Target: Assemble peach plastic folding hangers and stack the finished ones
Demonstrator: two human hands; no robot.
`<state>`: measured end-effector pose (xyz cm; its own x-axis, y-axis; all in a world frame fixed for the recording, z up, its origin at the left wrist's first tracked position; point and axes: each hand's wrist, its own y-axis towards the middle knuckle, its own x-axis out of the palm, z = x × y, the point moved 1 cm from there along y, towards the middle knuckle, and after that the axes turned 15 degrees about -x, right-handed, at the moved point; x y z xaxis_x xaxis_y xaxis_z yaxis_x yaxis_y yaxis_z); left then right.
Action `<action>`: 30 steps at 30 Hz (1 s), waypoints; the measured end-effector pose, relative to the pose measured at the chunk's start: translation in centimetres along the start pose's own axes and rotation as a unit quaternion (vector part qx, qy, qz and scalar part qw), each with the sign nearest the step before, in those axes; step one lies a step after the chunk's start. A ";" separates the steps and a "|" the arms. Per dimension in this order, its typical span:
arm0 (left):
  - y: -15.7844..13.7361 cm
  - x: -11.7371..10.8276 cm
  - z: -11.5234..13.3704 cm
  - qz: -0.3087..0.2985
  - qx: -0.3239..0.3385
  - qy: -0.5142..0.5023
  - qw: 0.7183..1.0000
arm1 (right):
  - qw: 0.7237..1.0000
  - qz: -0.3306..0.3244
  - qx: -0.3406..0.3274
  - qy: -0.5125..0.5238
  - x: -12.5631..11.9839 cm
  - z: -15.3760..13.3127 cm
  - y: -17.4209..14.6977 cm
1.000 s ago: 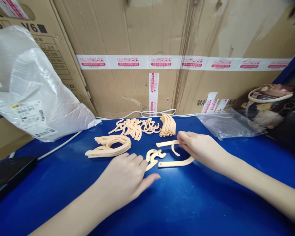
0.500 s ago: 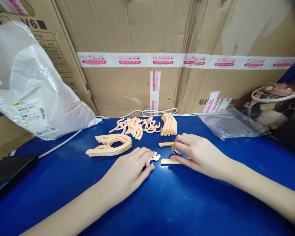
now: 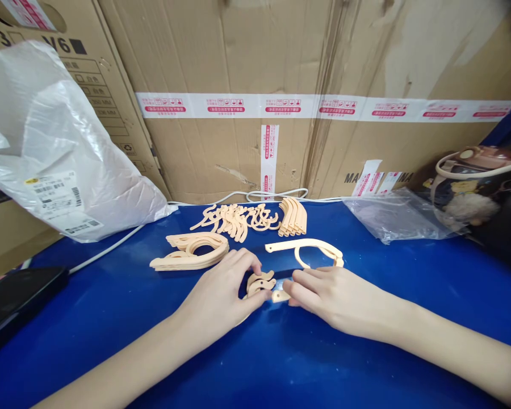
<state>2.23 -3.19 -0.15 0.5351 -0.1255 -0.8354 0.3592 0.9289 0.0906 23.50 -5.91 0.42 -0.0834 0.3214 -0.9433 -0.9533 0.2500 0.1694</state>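
Note:
My left hand (image 3: 221, 287) is closed around small curved beige hook pieces (image 3: 260, 284) with holes in them, gripped between thumb and fingers just above the blue table. Close on its right, my right hand (image 3: 330, 295) pinches a beige hanger arm (image 3: 280, 296); one holed end sticks out toward the hook pieces, and the fingers cover the rest. Behind the right hand lies a hanger piece (image 3: 302, 245), a long arm with a curved part joined at its right end. A stack of similar beige hanger pieces (image 3: 191, 253) rests beyond my left hand.
Loose beige hooks (image 3: 234, 220) and a row of curved arms (image 3: 293, 216) lie at the back. A white plastic bag (image 3: 63, 165) leans left, above a dark device (image 3: 21, 304). Cardboard boxes (image 3: 230, 51) close off the back; a clear bag (image 3: 396, 216) and bottle (image 3: 468, 182) stand right.
My right hand has moved toward me and left, now pinching one arm near my left hand. The joined hanger piece lies released behind it. The hook pieces in my left hand have turned.

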 end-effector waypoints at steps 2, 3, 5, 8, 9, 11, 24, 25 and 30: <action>-0.2 -0.1 0.2 0.000 -0.006 0.047 0.999 | 1.000 -0.003 -0.013 -0.013 0.1 -0.2 -0.1; -0.3 -0.1 0.2 -0.006 -0.006 0.059 0.998 | 1.000 -0.007 -0.017 -0.018 0.1 -0.2 -0.2; -0.3 0.0 0.2 -0.018 0.003 0.057 0.998 | 1.000 -0.014 -0.016 -0.021 0.3 -0.3 -0.2; -0.3 0.1 0.1 -0.039 0.017 0.030 0.999 | 1.000 -0.001 0.006 -0.011 0.4 -0.4 -0.1; -0.3 0.1 0.1 -0.046 0.019 0.019 0.999 | 1.000 0.008 0.017 -0.005 0.4 -0.3 -0.1; -0.3 0.2 0.1 -0.055 0.018 -0.002 0.998 | 0.999 0.021 0.042 0.017 0.4 -0.2 -0.1; -0.9 -1.6 1.2 -0.067 0.002 -0.122 0.990 | 0.993 0.033 0.078 0.084 0.5 0.7 -0.3; -0.9 -1.6 1.2 -0.079 -0.002 -0.135 0.988 | 0.992 0.033 0.079 0.090 0.5 0.7 -0.3; -0.8 -1.5 1.1 -0.048 -0.013 -0.091 0.995 | 0.990 0.061 0.088 0.096 0.2 0.7 -0.5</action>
<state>1.98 -4.16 1.67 0.6291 -0.2734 -0.7277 0.3966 0.9180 -0.0020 24.13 -5.32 0.34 -0.2649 0.1841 -0.9465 -0.8688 0.3803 0.3171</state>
